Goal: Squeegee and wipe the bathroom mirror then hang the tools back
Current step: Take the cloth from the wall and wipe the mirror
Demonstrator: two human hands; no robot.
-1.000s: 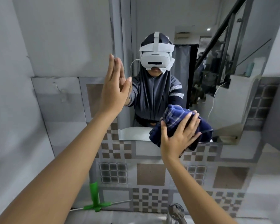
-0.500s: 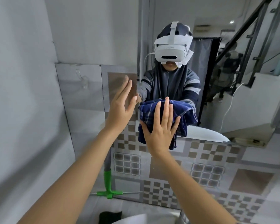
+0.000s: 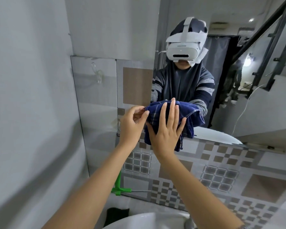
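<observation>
The mirror [image 3: 262, 113] hangs on the tiled wall ahead and reflects a person in a headset. A dark blue checked cloth [image 3: 191, 116] is bunched against the mirror's lower left corner. My right hand [image 3: 167, 133] lies flat on the cloth, fingers spread, pressing it to the glass. My left hand [image 3: 132, 124] is just left of it, its fingertips pinching the cloth's left edge. A green-handled squeegee [image 3: 118, 185] rests against the wall below my left forearm, its blade lying along the tiles.
A clear plastic hook [image 3: 97, 75] is stuck to the grey tile left of the mirror. The white sink [image 3: 144, 220] sits at the bottom, with a dark pad [image 3: 117, 214] behind it and a faucet [image 3: 190, 223] at its right. A plain wall closes the left side.
My right hand slid the cloth leftward along the mirror's lower edge. My left hand came down off the wall and took the cloth's left edge.
</observation>
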